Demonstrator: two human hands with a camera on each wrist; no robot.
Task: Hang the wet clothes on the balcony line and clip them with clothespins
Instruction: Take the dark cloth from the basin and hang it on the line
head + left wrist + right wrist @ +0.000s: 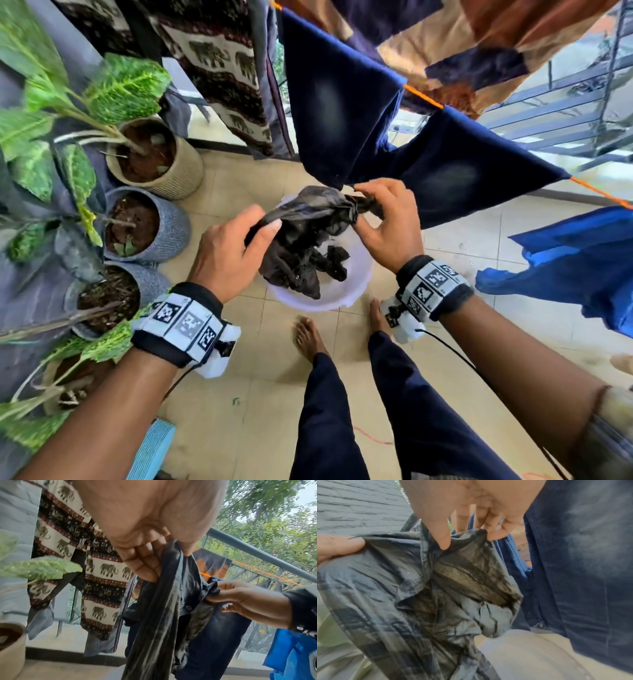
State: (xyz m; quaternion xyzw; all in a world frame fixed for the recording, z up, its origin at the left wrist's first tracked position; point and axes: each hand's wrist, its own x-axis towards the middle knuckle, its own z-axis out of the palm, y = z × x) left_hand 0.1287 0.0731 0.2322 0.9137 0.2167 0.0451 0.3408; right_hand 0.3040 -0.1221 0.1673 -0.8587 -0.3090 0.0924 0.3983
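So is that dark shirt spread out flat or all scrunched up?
Scrunched up. The dark wet plaid shirt hangs bunched in twisted folds between the left hand and right hand, above the white plastic basin.

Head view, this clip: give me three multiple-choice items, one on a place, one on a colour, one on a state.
1. Where is the white basin?
A. on the floor tiles, before the bare feet
B. on a chair
C. hung on the railing

2. What colour is the clothesline?
A. green
B. orange
C. white

3. How is the dark wet shirt held?
A. left hand only
B. lying loose in the basin
C. both hands, the right hand too

A: it sits on the tiles by the feet. B: an orange cord shows between the navy garments. C: each hand pinches it.
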